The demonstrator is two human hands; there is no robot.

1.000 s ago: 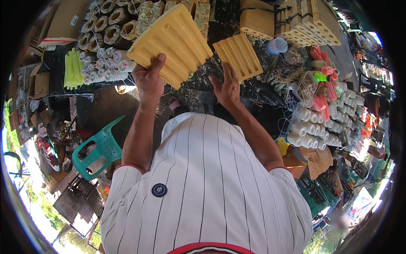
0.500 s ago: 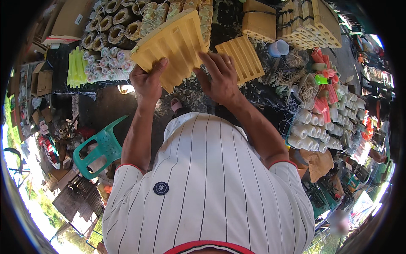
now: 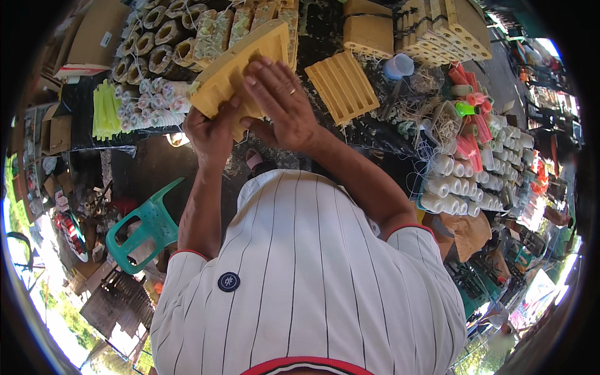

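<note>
My left hand (image 3: 211,134) grips the lower edge of a tan-yellow grooved block (image 3: 215,81), its thumb over the near face. The block is tilted, and parallel channels run across the side turned toward me. My right hand (image 3: 281,103), with a ring on one finger, lies over that grooved face with fingers stretched out, hiding part of the channels. Apart from both hands, a second yellow grooved block (image 3: 342,86) rests on the dark table to the right, its channels facing up.
Hollow brown tubes (image 3: 167,58) and plastic-wrapped rolls (image 3: 156,103) stand behind on the left, near yellow-green sticks (image 3: 107,111). Strapped tan blocks (image 3: 367,31), a translucent cup (image 3: 398,66) and white spools (image 3: 450,187) are on the right. A green plastic chair (image 3: 147,228) stands lower left.
My right hand has moved left from the block's right edge onto its grooved face, fingers now stretched out. The held block has turned and shows less of its face.
</note>
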